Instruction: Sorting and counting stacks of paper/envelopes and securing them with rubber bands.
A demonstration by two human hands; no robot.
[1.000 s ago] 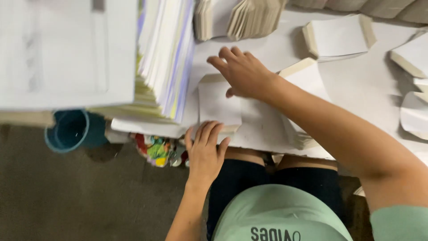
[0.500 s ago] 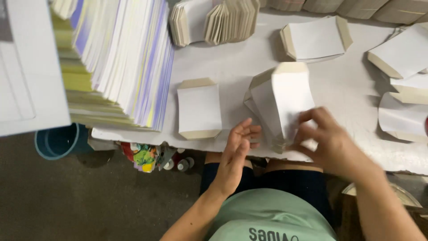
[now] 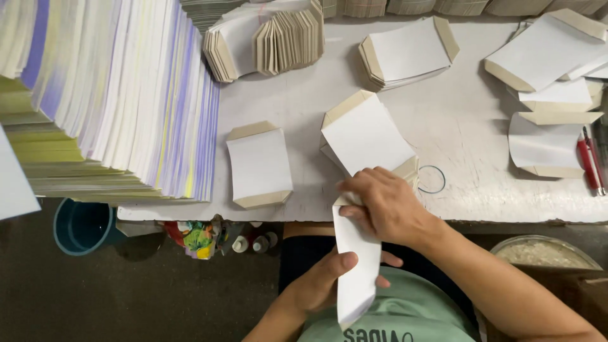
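My left hand point(image 3: 323, 282) and my right hand point(image 3: 383, 202) both grip one white paper piece point(image 3: 354, 266), folded long and narrow, over my lap at the table's near edge. My right hand pinches its top end, my left hand cups its lower part. Just beyond my right hand lies a stack of white pieces with tan flaps point(image 3: 367, 136). A single white piece with tan flaps point(image 3: 259, 164) lies flat to the left of it.
A tall slanted stack of printed sheets point(image 3: 126, 101) fills the left. More piles of folded pieces point(image 3: 266, 41) line the back and right of the white table point(image 3: 481, 164). A rubber band point(image 3: 432, 179), red pens point(image 3: 589, 161), a blue bucket point(image 3: 82, 225).
My right hand drew one white piece off the stack toward my lap. My left hand came off the table and took hold of its lower part. The view shifted right.
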